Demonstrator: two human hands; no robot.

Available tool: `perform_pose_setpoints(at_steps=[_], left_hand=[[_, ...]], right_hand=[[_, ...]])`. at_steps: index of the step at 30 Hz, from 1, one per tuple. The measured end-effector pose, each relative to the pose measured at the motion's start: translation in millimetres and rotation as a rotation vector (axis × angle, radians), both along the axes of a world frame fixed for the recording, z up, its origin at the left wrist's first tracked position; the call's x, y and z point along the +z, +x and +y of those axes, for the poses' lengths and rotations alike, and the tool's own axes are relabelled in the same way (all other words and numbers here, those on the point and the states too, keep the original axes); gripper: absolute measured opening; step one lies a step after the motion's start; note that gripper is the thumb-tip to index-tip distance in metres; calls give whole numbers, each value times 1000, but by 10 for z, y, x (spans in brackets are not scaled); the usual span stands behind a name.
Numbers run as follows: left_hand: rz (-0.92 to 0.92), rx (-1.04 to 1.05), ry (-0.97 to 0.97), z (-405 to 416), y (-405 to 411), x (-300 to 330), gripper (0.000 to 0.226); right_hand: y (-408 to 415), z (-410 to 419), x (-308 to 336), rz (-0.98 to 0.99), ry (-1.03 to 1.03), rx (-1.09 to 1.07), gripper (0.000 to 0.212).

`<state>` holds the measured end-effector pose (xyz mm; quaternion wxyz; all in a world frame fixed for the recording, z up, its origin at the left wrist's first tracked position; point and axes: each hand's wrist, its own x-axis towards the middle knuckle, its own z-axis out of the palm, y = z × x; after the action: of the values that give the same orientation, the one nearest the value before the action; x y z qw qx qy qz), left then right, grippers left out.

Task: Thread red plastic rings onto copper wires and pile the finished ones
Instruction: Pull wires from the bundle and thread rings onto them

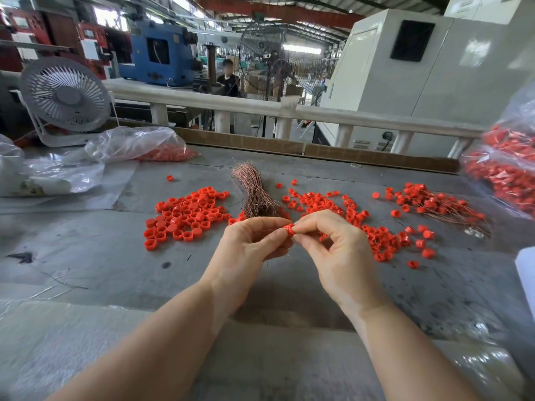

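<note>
My left hand (pixel 254 241) and my right hand (pixel 333 241) meet above the table's middle and pinch one red ring (pixel 289 228) between their fingertips. A bundle of copper wires (pixel 254 192) lies just behind the hands. Loose red rings form a pile on the left (pixel 185 215) and a wider scatter on the right (pixel 362 221). Rings with wires through them lie heaped at the far right (pixel 434 204). Whether a wire runs through the pinched ring cannot be made out.
A grey table (pixel 115 270) carries everything. A white desk fan (pixel 65 94) stands back left beside clear plastic bags (pixel 139 146) holding red rings. A bag of wired rings (pixel 509 169) sits at the right edge. A white railing (pixel 260 105) borders the back.
</note>
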<state>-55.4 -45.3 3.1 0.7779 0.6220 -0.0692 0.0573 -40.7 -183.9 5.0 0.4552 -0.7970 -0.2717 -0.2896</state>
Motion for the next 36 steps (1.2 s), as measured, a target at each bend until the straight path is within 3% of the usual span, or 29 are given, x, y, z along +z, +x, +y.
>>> perform_pose_setpoints(at_steps=[18,31,36], left_hand=[[15,14,51,9,-15,5,13],[0,16,-13,19,-9,6,16],[-7,28,14,20,-12,1,16]], right_hand=[[6,1,-30,-42,-83,-20,9],[-7,15,3,10,50,31,8],[-11,6,4,-47,-16,-7,9]])
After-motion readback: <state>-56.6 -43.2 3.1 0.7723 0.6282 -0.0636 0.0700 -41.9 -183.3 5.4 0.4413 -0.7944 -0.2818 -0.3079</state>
